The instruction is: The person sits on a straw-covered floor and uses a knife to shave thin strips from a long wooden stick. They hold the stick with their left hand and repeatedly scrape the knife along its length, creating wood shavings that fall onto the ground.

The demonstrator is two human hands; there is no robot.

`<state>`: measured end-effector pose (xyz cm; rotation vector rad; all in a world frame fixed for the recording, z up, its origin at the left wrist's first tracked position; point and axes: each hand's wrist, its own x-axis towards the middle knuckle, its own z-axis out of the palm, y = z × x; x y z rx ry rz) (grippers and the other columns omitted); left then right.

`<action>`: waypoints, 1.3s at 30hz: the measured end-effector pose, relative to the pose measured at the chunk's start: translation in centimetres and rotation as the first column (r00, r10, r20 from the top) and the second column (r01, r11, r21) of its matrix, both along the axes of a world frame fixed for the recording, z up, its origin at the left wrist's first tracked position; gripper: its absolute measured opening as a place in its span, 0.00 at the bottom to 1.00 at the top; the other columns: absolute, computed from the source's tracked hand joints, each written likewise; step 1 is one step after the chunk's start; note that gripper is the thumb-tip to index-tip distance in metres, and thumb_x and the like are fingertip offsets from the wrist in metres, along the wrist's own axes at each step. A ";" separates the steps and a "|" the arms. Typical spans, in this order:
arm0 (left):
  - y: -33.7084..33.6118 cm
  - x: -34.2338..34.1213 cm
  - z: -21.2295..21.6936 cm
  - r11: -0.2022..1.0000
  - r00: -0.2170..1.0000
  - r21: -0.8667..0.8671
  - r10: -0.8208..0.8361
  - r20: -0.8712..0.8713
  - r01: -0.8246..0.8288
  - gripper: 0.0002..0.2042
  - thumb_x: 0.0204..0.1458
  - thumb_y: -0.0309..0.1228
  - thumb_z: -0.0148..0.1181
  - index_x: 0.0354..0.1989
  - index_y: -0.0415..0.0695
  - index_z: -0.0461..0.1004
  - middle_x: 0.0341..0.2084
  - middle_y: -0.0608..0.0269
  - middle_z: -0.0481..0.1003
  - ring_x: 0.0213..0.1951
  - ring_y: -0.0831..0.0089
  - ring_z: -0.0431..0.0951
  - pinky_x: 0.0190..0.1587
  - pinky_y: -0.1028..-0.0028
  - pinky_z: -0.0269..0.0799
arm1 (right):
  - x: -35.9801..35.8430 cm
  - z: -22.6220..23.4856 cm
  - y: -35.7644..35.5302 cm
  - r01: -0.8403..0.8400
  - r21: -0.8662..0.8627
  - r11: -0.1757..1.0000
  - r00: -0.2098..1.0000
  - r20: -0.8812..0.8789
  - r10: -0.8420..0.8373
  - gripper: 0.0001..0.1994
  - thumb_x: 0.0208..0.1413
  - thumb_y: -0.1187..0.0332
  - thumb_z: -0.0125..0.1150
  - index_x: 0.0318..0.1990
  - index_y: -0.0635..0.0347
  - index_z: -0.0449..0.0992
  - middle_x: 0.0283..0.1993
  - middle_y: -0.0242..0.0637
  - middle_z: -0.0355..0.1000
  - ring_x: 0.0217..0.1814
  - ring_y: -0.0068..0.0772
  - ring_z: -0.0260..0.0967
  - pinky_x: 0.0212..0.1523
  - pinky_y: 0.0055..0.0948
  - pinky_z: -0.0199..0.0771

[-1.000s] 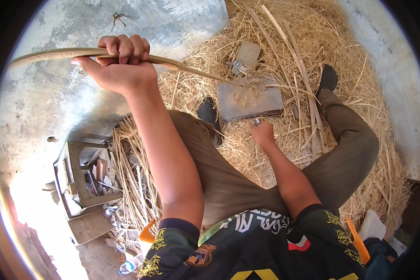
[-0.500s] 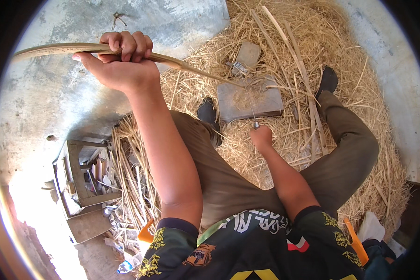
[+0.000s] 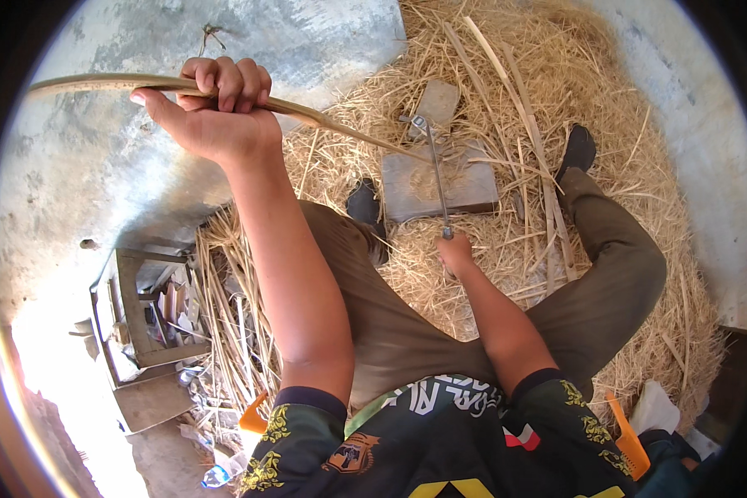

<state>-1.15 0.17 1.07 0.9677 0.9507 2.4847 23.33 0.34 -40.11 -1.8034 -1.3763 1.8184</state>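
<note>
My left hand, raised at the upper left, is closed around a long, curved bamboo strip. The strip slants down to the right, and its lower end meets a grey block between my feet. In my right hand is the handle of a long, narrow metal tool. Its shaft points away from me over the block, beside the strip's lower end. A wider metal piece shows at the tool's far end; its exact kind is unclear.
Straw-like shavings cover the floor around the block. A smaller grey block lies beyond it, with long strips to the right. At left stand a wooden frame holding scraps and a strip bundle. A plastic bottle lies nearby.
The metal tool has turned in my right hand, so its shaft now shows as a thicker bar. My left hand keeps its grip on the bamboo strip, almost unmoved.
</note>
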 end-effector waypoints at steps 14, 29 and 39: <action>0.0 0.2 0.2 1.000 1.000 0.013 -0.007 0.029 0.007 0.35 0.62 0.69 0.30 0.19 0.49 0.58 0.10 0.72 0.49 0.16 0.75 0.45 0.23 0.71 0.44 | -0.1 0.7 -0.6 0.081 0.251 0.965 0.994 0.045 -0.095 0.14 0.52 0.65 0.65 0.22 0.65 0.70 0.20 0.38 0.69 0.21 0.32 0.67 0.25 0.39 0.65; -0.1 0.2 0.3 1.000 0.999 0.004 -0.029 0.022 0.029 0.34 0.61 0.69 0.34 0.20 0.49 0.58 0.10 0.72 0.49 0.16 0.76 0.45 0.23 0.72 0.47 | 0.4 1.0 -0.4 0.041 0.209 0.977 0.990 0.125 -0.068 0.14 0.52 0.65 0.63 0.21 0.65 0.70 0.20 0.35 0.68 0.22 0.30 0.63 0.29 0.39 0.63; -0.1 0.2 0.3 1.000 1.000 -0.012 -0.004 0.016 0.004 0.34 0.60 0.69 0.34 0.20 0.48 0.58 0.10 0.72 0.49 0.16 0.75 0.45 0.24 0.71 0.47 | 0.3 4.4 -1.2 -0.036 0.312 0.950 0.972 0.232 -0.040 0.15 0.50 0.61 0.63 0.23 0.67 0.74 0.23 0.42 0.72 0.26 0.39 0.69 0.34 0.42 0.67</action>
